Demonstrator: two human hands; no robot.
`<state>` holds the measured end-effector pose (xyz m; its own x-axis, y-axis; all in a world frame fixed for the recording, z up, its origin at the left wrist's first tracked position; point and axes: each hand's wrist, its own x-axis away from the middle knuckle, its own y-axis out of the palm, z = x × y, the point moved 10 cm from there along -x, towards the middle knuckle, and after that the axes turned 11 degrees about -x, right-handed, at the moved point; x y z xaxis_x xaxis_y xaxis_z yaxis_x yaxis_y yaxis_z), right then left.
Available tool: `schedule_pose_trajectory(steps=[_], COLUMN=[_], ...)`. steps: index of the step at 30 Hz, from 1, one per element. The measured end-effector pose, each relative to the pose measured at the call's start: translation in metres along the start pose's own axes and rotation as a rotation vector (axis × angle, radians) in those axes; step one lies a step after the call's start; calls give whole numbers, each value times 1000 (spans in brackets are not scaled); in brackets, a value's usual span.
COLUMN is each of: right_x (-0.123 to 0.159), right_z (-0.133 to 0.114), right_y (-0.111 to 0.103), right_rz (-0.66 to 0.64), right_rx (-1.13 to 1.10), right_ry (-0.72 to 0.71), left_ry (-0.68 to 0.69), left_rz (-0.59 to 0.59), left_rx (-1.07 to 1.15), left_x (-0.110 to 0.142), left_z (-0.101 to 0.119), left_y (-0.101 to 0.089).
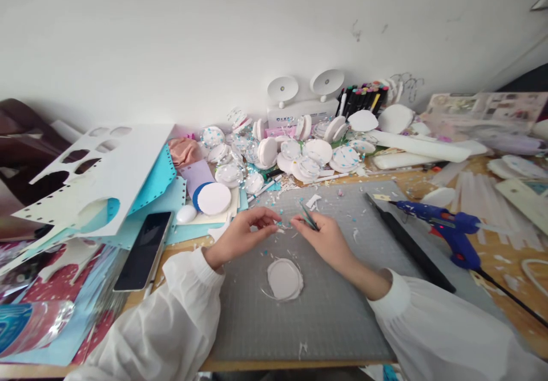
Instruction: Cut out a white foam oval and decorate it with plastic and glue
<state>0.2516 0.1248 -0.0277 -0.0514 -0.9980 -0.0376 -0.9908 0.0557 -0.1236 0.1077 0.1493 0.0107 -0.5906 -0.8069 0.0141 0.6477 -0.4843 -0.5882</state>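
Observation:
My right hand [327,238] holds a pair of slim tweezers [309,217], their points facing up and away from me. Its thumb and index fingertips come together toward the left. Facing it across a small gap, my left hand [248,232] has curled fingers with the thumb close to them. Tiny white and blue bits show around those fingertips, too small to make out. Below both hands a round white disc [285,279] lies flat on the grey cutting mat [257,332], with thin clear strands looped around its edge. Neither hand touches the disc.
Behind the mat are piled white discs with blue beads [317,151]. At right lie a blue glue gun [454,227], a black bar-like tool [411,249] and glue sticks [483,204]. Cut-out white sheets [141,164], a phone [143,249] and a plastic bottle [34,324] are at left.

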Motion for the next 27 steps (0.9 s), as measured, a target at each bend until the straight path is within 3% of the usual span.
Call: schedule_pose_trajectory(steps=[9,14,18,22,25,27], right_x=[-3,-1,15,42,57,65], right_z=[7,-2,-28,-59,-69,-71], right_y=[1,-1,22,59,72,72], right_rz=[7,-45,-218,-426,-444,-398], right_rx=[35,-6,-186,-470,-529,-495], right_ry=[3,39,114,183,214,207], left_ry=[-97,-127,-41,99,183,197], left_rz=[130,257,330,303,249,273], left_rx=[37,92,119,158,185,173], left_x=[33,62,75,80,86,93], left_z=[-18,-13,12,51,76,81], left_y=[-34,-53,-57,-48,-38,-34])
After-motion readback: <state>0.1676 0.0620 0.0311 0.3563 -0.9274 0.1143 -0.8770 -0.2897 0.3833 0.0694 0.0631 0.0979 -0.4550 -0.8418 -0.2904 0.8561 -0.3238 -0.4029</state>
